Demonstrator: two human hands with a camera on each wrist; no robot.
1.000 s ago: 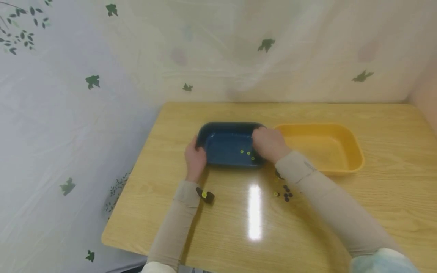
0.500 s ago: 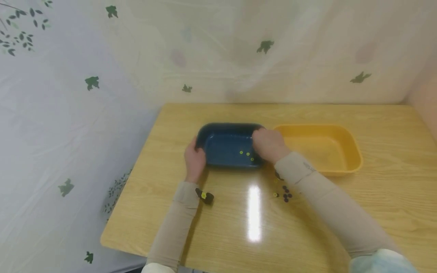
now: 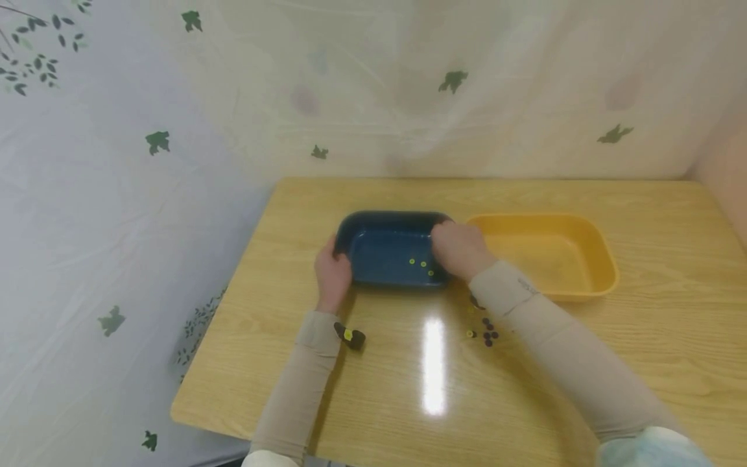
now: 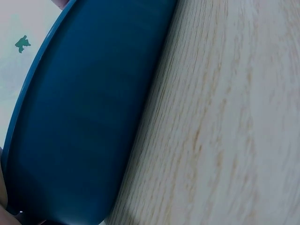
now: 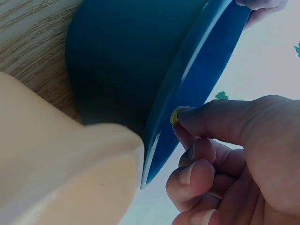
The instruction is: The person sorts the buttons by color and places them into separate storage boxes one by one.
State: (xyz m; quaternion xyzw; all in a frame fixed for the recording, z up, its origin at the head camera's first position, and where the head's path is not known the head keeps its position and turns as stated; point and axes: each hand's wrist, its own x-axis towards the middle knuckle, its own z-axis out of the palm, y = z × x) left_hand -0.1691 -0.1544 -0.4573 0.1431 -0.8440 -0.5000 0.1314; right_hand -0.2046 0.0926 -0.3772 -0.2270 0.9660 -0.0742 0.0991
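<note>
My left hand (image 3: pixel 333 275) holds the left end of a dark blue plastic tub (image 3: pixel 373 259); in the left wrist view the tub's outer wall (image 4: pixel 93 103) fills much of the frame. At the tub's right end, my right hand (image 3: pixel 461 248) is over the rim. Between thumb and forefinger it pinches a small yellow button (image 5: pixel 175 116), seen in the right wrist view; its other fingers curl loosely. On the tub's floor lie a few small round yellow buttons (image 3: pixel 423 264), near the right side. The right hand hides part of the tub's right end.
A yellow tub (image 3: pixel 607 272) stands just right of the blue one. Several dark buttons (image 3: pixel 489 334) and a yellow button (image 3: pixel 469 334) lie on the wooden table (image 3: pixel 373 383) below the right forearm. A patterned curtain (image 3: pixel 379 78) hangs behind the table.
Both hands and the tubs keep nearly the same places. The whole head view has shifted only very slightly.
</note>
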